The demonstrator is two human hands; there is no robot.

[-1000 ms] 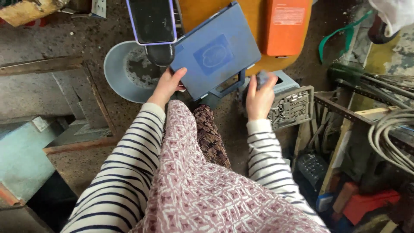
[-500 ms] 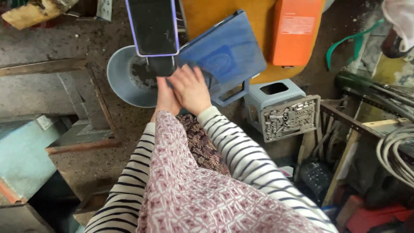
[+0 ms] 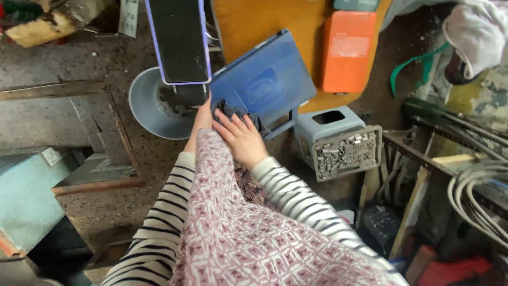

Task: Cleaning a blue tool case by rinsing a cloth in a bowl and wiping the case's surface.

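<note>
The right hand (image 3: 242, 139) lies palm-down on a dark crumpled cloth (image 3: 233, 112), fingers spread and pressing it against the near corner of a blue plastic tool case (image 3: 264, 82); the left hand (image 3: 201, 121) is mostly hidden behind the patterned garment and a mounted phone (image 3: 178, 39), but it seems to grip the case's left edge and steady it, though how its fingers close cannot be made out. The case is held tilted, its carry handle toward the person, and its far side seems to rest over the edge of a wooden table (image 3: 254, 21). The step in hand looks like wiping the lid clean, with the cloth at the corner nearest the body. The next move would call for a firm hold by the steadying hand while the cloth sweeps up across the embossed middle panel. Just left of the case a grey basin (image 3: 145, 100) sits on the floor; just right of the case stands a small grey stool (image 3: 328, 119) with a tray of sockets (image 3: 346, 151) leaning against it. Beyond the case an orange case (image 3: 348, 50) lies on the table.
</note>
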